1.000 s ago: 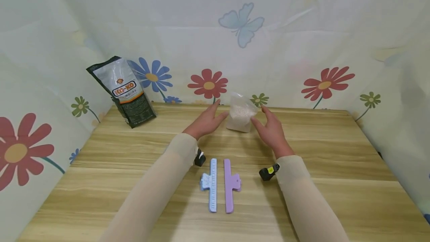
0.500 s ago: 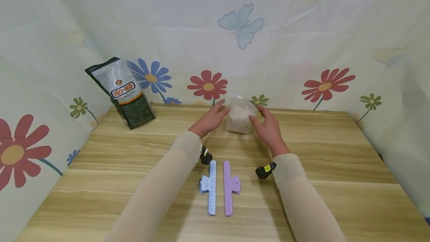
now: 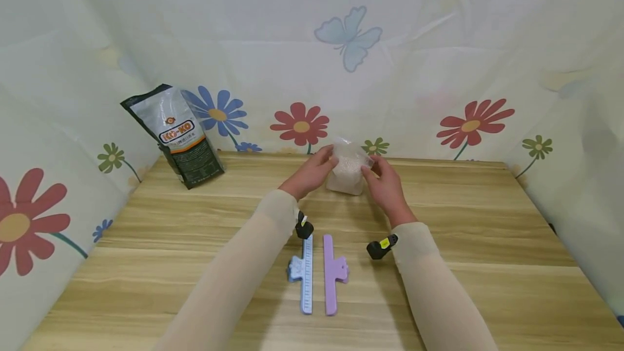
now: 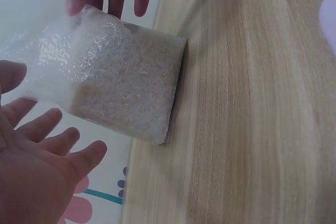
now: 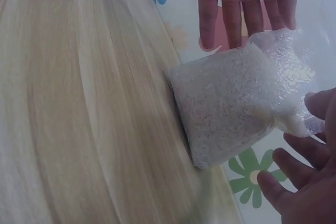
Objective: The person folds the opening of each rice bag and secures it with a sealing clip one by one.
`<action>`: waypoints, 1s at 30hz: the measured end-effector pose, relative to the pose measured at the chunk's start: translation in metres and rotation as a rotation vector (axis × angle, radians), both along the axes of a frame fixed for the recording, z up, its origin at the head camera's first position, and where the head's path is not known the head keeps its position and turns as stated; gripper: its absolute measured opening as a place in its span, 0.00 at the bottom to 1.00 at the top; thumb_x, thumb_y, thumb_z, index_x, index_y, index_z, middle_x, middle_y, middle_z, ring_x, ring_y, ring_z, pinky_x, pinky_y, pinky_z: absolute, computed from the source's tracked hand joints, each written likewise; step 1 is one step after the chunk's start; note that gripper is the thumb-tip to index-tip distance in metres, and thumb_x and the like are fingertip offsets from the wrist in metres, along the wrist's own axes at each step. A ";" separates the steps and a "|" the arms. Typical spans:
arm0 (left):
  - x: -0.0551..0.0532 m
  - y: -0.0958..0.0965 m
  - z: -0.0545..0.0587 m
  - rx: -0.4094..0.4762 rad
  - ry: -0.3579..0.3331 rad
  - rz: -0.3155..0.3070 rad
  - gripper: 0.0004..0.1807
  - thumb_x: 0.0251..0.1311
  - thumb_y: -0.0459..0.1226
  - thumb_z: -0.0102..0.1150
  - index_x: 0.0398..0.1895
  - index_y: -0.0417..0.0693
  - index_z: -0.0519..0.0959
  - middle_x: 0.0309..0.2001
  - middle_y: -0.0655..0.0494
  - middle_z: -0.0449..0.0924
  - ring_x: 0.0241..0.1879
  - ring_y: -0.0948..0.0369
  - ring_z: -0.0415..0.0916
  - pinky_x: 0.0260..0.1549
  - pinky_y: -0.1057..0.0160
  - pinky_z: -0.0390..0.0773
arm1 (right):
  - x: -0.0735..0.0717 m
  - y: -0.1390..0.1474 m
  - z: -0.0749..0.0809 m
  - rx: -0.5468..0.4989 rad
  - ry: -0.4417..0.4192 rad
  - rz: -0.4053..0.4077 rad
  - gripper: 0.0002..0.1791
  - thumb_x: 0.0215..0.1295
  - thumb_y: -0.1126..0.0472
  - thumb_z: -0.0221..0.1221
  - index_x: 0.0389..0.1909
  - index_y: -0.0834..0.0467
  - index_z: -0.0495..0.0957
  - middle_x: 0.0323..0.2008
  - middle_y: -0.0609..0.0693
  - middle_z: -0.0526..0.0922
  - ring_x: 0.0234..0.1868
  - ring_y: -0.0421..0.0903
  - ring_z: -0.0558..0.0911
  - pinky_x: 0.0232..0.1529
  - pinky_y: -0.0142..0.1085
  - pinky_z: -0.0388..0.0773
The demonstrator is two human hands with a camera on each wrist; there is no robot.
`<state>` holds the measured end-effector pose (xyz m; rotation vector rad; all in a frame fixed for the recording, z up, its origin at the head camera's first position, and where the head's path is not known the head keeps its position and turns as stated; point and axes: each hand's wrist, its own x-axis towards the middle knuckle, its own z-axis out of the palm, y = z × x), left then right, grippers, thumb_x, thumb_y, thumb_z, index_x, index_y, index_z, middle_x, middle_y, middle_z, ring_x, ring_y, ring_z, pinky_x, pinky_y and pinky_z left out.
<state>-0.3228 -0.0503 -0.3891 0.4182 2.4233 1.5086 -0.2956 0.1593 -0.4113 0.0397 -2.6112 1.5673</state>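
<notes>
A clear plastic bag of white rice (image 3: 348,169) stands at the table's back edge, its loose top upright. My left hand (image 3: 312,172) is at its left side, the thumb by the edge and the other fingers fairly straight. My right hand (image 3: 387,186) is at the right side, its thumb at the front of the plastic and index finger behind the upper corner. In the right wrist view, the right hand (image 5: 315,177) has the bag's corner between spread thumb and fingers. In the left wrist view, the left hand (image 4: 42,166) also shows spread fingers beside the rice bag (image 4: 126,77).
A blue bag clip (image 3: 306,275) and a purple bag clip (image 3: 331,275) lie side by side on the wooden table (image 3: 468,286). A dark green and silver KO-KO package (image 3: 180,140) leans at the back left. A flowered cloth (image 3: 409,80) hangs behind.
Both hands have come closer to the rice bag; the left moved right and the right moved slightly left. The bag stays about where it was.
</notes>
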 end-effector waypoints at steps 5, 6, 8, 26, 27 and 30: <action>-0.002 0.002 -0.003 0.043 0.042 0.020 0.28 0.80 0.46 0.43 0.78 0.51 0.57 0.80 0.47 0.58 0.81 0.50 0.55 0.79 0.47 0.59 | 0.002 0.000 -0.001 -0.027 0.028 -0.017 0.18 0.79 0.56 0.53 0.63 0.59 0.73 0.65 0.59 0.78 0.71 0.58 0.74 0.74 0.53 0.70; -0.002 0.002 -0.003 0.053 0.044 0.026 0.27 0.80 0.46 0.43 0.77 0.51 0.58 0.79 0.48 0.59 0.80 0.50 0.56 0.78 0.47 0.60 | 0.003 0.000 -0.001 -0.036 0.031 -0.020 0.17 0.79 0.56 0.53 0.61 0.59 0.74 0.64 0.59 0.79 0.71 0.57 0.74 0.73 0.53 0.70; -0.003 0.003 -0.005 0.078 0.045 0.035 0.24 0.80 0.45 0.44 0.74 0.52 0.61 0.77 0.48 0.63 0.79 0.50 0.59 0.76 0.47 0.63 | 0.003 0.000 -0.001 -0.049 0.038 -0.024 0.15 0.79 0.57 0.54 0.58 0.59 0.76 0.62 0.58 0.80 0.69 0.57 0.76 0.72 0.52 0.71; 0.003 0.001 -0.002 0.130 0.126 0.160 0.12 0.77 0.34 0.49 0.59 0.45 0.71 0.66 0.43 0.79 0.67 0.51 0.76 0.64 0.51 0.77 | 0.004 -0.009 0.004 -0.279 0.029 -0.025 0.12 0.73 0.66 0.59 0.51 0.69 0.80 0.51 0.59 0.82 0.43 0.39 0.84 0.53 0.38 0.86; 0.004 0.001 -0.002 0.137 0.126 0.165 0.12 0.77 0.33 0.49 0.60 0.44 0.72 0.66 0.43 0.78 0.68 0.51 0.76 0.65 0.51 0.77 | 0.005 -0.009 0.004 -0.287 0.030 -0.025 0.12 0.73 0.66 0.59 0.51 0.70 0.80 0.51 0.59 0.82 0.41 0.37 0.84 0.53 0.37 0.86; 0.004 -0.001 -0.001 0.151 0.130 0.175 0.13 0.77 0.32 0.49 0.61 0.43 0.72 0.67 0.43 0.77 0.68 0.51 0.75 0.67 0.51 0.76 | 0.004 -0.011 0.005 -0.307 0.031 -0.021 0.12 0.73 0.67 0.59 0.51 0.70 0.80 0.50 0.57 0.83 0.38 0.33 0.84 0.53 0.38 0.86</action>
